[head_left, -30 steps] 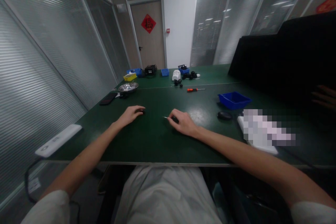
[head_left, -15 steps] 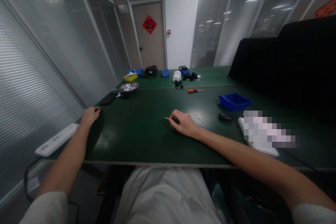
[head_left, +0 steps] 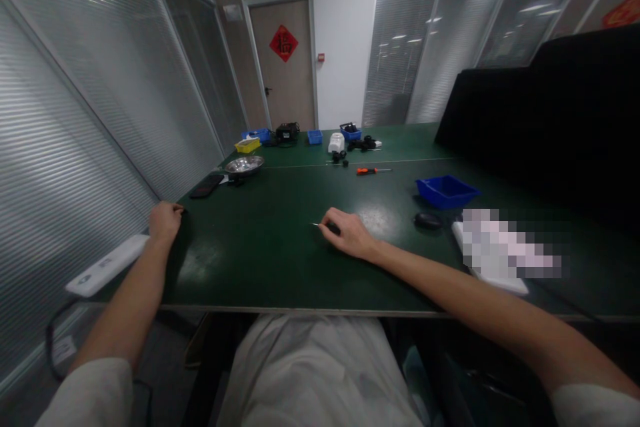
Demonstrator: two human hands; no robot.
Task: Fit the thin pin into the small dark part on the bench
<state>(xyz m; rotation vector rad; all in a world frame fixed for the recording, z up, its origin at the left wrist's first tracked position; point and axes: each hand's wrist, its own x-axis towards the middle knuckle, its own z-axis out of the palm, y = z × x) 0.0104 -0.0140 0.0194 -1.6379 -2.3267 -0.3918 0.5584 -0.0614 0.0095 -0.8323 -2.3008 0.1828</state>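
My left hand [head_left: 165, 221] rests at the table's left edge, just beyond the white power strip. Its fingers are pinched together around a small dark piece [head_left: 184, 211], too small to name. Near the middle of the green table [head_left: 260, 260], my right hand [head_left: 346, 233] lies with curled fingers. A thin metal rod [head_left: 315, 224] sticks out leftward from between its thumb and forefinger. Something black shows inside that grip, and I cannot tell if it belongs to the rod.
Ahead lie an orange-handled screwdriver [head_left: 367, 171] and several black parts [head_left: 339, 157]. A blue tray [head_left: 447, 192] and a computer mouse [head_left: 428, 221] are right. To the left are a metal bowl [head_left: 244, 165], a phone [head_left: 207, 186] and the power strip [head_left: 107, 265].
My left hand has moved from the table's middle to its left edge, with the small dark piece at its fingertips. My right hand stays put. Another hand at far right has gone from view.
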